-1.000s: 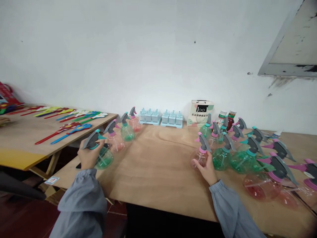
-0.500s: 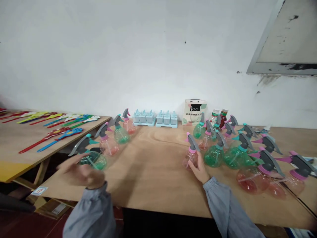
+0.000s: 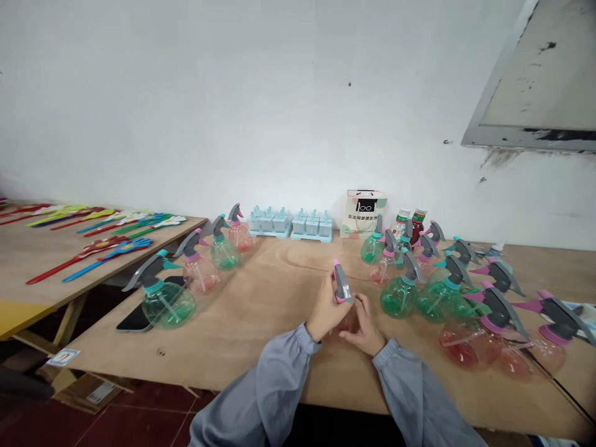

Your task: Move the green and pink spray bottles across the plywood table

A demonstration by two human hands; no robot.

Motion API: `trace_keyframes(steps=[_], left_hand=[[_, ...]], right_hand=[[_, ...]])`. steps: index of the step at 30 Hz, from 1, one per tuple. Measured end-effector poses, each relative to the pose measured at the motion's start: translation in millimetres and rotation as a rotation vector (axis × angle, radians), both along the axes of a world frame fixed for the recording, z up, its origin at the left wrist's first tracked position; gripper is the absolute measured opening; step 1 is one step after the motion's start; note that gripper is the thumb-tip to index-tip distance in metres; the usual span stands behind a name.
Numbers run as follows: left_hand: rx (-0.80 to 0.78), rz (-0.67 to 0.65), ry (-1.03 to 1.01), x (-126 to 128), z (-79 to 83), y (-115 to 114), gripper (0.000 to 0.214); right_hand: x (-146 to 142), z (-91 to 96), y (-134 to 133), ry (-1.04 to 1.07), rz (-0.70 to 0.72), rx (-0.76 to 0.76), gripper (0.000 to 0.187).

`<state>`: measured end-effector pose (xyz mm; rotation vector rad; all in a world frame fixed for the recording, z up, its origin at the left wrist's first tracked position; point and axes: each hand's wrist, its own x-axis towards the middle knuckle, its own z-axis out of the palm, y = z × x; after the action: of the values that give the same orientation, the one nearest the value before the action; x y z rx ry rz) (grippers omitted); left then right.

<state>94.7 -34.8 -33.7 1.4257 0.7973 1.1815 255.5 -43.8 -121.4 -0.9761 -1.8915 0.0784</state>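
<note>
A pink spray bottle (image 3: pixel 342 287) with a grey trigger head stands between my hands near the table's front edge. My left hand (image 3: pixel 325 308) is closed around its neck and spray head from the left. On the right side, my right hand (image 3: pixel 366 330) curls around the clear pink body, most of which the fingers hide. Close to my right hand stands a green spray bottle (image 3: pixel 399 296), part of a group of several pink and green ones. Off to the left, another green spray bottle (image 3: pixel 168 304) stands in a short row of similar bottles.
A black phone (image 3: pixel 135 320) lies by the left bottles. Light-blue popsicle moulds (image 3: pixel 311 228), a printed paper bag (image 3: pixel 363 214) and red bottles (image 3: pixel 418 225) line the wall. Colourful hand-shaped paddles (image 3: pixel 100 248) cover the left table. A dark cord (image 3: pixel 554 372) crosses the right side.
My left hand has moved right from the left green bottle to the pink spray bottle. That bottle has come nearer and leftward in my right hand.
</note>
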Motion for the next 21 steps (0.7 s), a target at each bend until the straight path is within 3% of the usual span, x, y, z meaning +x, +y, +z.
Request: trace_keyframes(steps=[3, 6, 8, 10, 14, 21], left_hand=[[0.021, 0.198, -0.021, -13.2, 6.7, 10.0, 0.068], [-0.116, 0.128, -0.105, -36.0, 17.6, 18.6, 0.062], [-0.214, 0.015, -0.161, -51.7, 25.3, 21.8, 0.063], [-0.276, -0.124, -0.218, -65.0, 32.0, 23.7, 0.067], [-0.311, -0.32, -0.253, -80.5, 39.6, 26.1, 0.068], [-0.27, -0.431, -0.167, -79.6, 38.0, 27.7, 0.056]], right_hand=[[18.9, 13.8, -0.8, 0.079, -0.205, 0.353, 0.064], [44.0, 29.5, 1.8, 0.287, -0.548, 0.639, 0.062], [59.6, 36.2, 6.0, 0.361, -0.708, 0.616, 0.07], [70.4, 37.7, 12.2, 0.382, -0.758, 0.504, 0.075], [73.1, 28.6, 24.7, 0.357, -0.755, 0.314, 0.08], [52.7, 16.4, 24.2, 0.284, -0.597, 0.2, 0.063]])
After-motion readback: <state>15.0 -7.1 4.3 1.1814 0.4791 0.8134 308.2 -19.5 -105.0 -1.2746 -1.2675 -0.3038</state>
